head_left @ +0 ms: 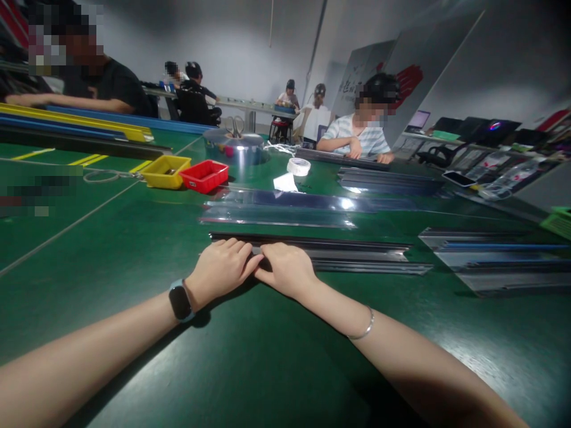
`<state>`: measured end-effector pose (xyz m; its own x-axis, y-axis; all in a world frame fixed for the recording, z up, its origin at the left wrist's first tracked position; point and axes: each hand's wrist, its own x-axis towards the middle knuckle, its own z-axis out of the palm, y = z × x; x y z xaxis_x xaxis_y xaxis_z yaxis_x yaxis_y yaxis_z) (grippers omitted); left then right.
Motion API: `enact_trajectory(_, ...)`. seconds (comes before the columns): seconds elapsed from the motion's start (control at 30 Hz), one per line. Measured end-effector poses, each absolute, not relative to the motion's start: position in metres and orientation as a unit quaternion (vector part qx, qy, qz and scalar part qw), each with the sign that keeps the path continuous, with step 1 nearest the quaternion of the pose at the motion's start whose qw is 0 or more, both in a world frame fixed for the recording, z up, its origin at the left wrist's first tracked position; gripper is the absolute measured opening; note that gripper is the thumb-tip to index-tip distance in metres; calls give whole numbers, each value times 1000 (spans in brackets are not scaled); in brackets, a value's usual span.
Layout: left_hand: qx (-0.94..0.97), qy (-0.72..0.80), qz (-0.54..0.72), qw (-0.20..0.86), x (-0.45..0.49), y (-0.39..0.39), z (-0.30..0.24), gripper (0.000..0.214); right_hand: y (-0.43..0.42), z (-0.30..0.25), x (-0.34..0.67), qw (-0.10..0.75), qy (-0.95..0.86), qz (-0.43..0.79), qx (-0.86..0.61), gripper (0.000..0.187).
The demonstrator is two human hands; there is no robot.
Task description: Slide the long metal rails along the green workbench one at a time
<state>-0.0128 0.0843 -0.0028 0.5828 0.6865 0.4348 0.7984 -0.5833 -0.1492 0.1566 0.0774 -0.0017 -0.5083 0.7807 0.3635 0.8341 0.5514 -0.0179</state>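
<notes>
Both my hands rest side by side on the left end of a long dark flat strip [357, 252] that lies across the green table [276, 356]. My left hand [220, 267], with a dark watch at the wrist, has its fingers curled down and pressed on the strip's end. My right hand [285, 267], a thin bracelet on its wrist, touches the left hand and pinches the strip just to the right. Which layer of the strip each finger grips is hidden under the hands.
Clear plastic sleeves [285, 208] lie beyond the strip, more strip stacks [491, 261] to the right. A yellow tray [166, 171], a red tray [204, 176], a tape roll [298, 166] and a metal bowl with scissors [235, 145] stand farther back. Other people sit at the far tables.
</notes>
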Motion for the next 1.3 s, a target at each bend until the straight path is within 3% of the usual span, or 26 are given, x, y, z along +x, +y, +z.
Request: enact_trajectory(1.3, -873, -408, -219, 153, -12, 87, -1, 31, 78, 3, 157, 163, -867, -75, -465, 27)
